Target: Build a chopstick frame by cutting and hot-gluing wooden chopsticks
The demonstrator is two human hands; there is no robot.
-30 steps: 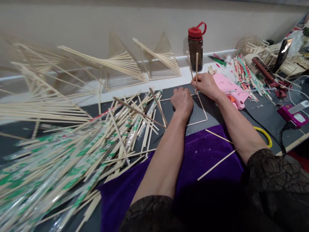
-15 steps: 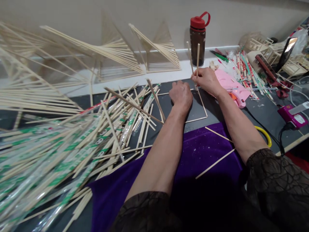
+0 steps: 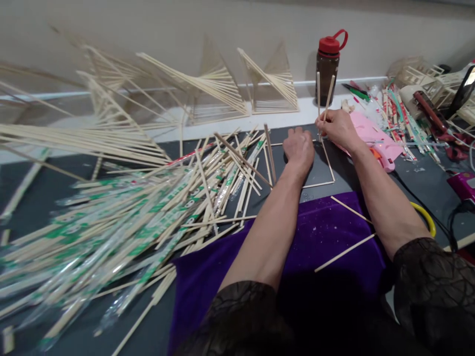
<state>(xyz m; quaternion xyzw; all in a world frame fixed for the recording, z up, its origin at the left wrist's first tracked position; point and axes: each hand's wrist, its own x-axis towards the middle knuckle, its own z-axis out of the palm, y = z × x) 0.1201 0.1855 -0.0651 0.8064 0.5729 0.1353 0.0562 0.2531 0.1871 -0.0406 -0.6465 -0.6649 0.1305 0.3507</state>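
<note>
Both forearms reach forward over the purple cloth (image 3: 322, 225), elbows low at the dark patterned sleeves (image 3: 438, 277), hands close together but apart. Left hand (image 3: 299, 148): palm down, back of hand up, over the far side of the stick frame (image 3: 319, 185); fingers bent and bunched together, tips hidden, so can't tell if they grip anything. Right hand (image 3: 337, 127): turned inward at the frame's far right corner, thumb and forefinger pinching at the upright sticks (image 3: 318, 91); can't tell if one or both are gripped. Frame lies on the grey table (image 3: 159, 331), between the stick pile and the pink sheet (image 3: 361, 129). Counts: 1 frame, four-sided; 2 uprights at the far right corner, splayed slightly apart at the top; 2 tilted sticks (image 3: 269, 153) meeting near the frame's near left corner; 2 loose sticks (image 3: 345, 253) on the cloth, right ends reaching the right forearm. 1 bottle (image 3: 327, 74), red lid, behind the right hand. 2 smaller twisted stick models (image 3: 274, 79) by the wall; larger ones further left overlap, no clean count. Stick pile (image 3: 148, 222) with green-printed wrappers: too many to count. 1 pink sheet, 1 yellow loop (image 3: 425, 217), both by the right arm.
</note>
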